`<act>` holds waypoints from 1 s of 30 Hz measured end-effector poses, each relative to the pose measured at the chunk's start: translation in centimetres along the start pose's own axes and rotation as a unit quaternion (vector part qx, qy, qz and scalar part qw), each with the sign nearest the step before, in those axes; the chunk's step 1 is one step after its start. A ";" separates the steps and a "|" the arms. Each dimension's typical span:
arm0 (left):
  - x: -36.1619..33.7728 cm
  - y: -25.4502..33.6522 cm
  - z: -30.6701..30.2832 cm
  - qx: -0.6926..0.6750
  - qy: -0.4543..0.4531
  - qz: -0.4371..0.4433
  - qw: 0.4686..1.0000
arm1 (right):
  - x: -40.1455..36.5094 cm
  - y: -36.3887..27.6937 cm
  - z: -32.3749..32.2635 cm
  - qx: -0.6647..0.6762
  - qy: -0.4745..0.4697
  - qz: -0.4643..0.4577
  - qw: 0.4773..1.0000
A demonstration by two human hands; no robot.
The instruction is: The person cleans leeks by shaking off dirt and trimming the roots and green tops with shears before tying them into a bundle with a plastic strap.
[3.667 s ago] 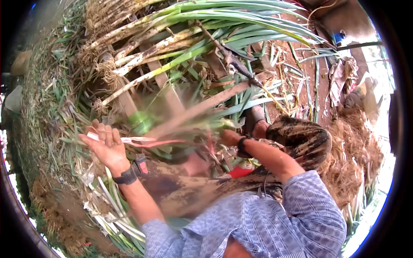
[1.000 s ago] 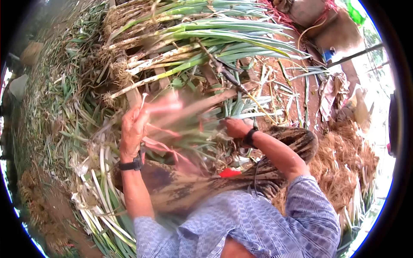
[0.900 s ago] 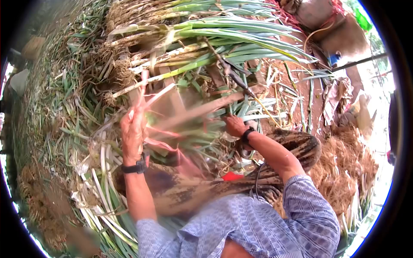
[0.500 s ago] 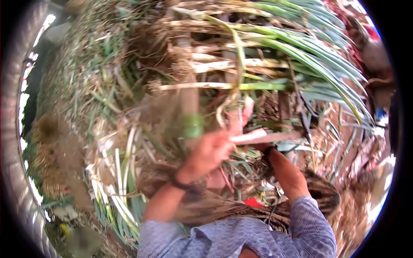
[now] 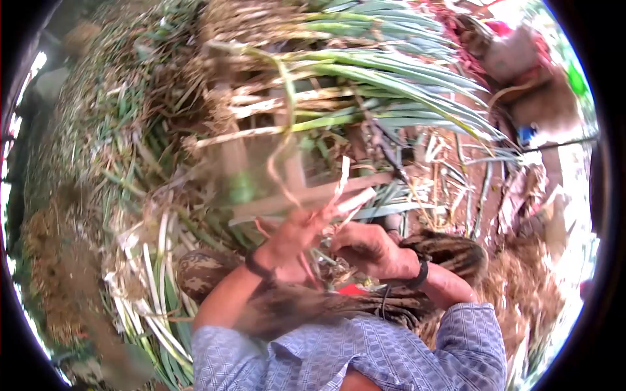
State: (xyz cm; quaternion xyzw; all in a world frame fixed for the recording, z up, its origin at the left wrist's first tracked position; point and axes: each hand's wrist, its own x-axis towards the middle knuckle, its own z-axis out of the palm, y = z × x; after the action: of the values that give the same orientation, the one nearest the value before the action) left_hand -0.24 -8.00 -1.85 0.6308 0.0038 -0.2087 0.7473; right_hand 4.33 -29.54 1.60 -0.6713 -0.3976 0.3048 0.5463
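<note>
My left hand (image 5: 290,241), somewhat blurred, is closed around a pale pinkish strip (image 5: 343,179) whose ends stick up to the right past the fingers. Close beside it, my right hand (image 5: 372,249) has its fingers curled inward, and what they hold, if anything, is hidden. Just beyond both hands lies a blurred wooden slat (image 5: 313,195). Past that, a row of long green onions (image 5: 339,65) lies crosswise, roots to the left and green leaves to the right. One bent, yellowish leaf (image 5: 287,98) hangs from the row toward my left hand.
Loose green onions (image 5: 156,280) lie to the left of my knee. A large heap of onions and trimmings (image 5: 117,111) fills the far left. Dry brown husks (image 5: 521,287) lie at right, and a red scrap (image 5: 352,289) shows between my legs.
My right hand has drawn back toward me from beneath the pale strip, beside my left hand. My left hand has lowered slightly. The view has shifted, so the onion row appears farther left.
</note>
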 end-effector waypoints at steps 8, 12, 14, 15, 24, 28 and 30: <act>-0.4 8.9 6.3 -0.200 0.044 0.264 0.943 | -2.4 -9.2 -6.3 0.112 0.190 -0.055 0.974; -0.9 16.3 6.3 -0.311 -0.027 0.379 0.871 | -0.5 -9.0 -3.4 0.087 0.096 -0.103 0.986; -1.1 18.7 7.2 -0.344 0.021 0.383 0.857 | -0.1 -7.9 0.4 0.146 0.023 -0.110 0.983; -0.8 19.3 7.0 -0.328 -0.081 0.381 0.861 | -0.2 -8.3 2.0 0.187 0.054 -0.113 0.974; 3.7 7.0 5.9 0.122 0.192 0.237 0.945 | -10.0 -4.5 -2.6 0.003 0.171 0.011 0.985; 4.6 4.3 9.6 0.050 -0.067 0.138 0.987 | -12.5 -3.3 -4.3 -0.007 0.221 -0.031 0.975; 4.3 5.9 14.4 0.052 -0.163 0.154 0.973 | -12.5 -5.2 -5.1 -0.232 0.191 0.011 0.954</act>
State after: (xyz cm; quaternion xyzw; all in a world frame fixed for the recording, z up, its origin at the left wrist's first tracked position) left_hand 1.85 -22.23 5.50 0.6194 -0.2261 -0.1905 0.7273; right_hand 1.36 -42.39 7.42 -0.8293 -0.3381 0.0762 0.4383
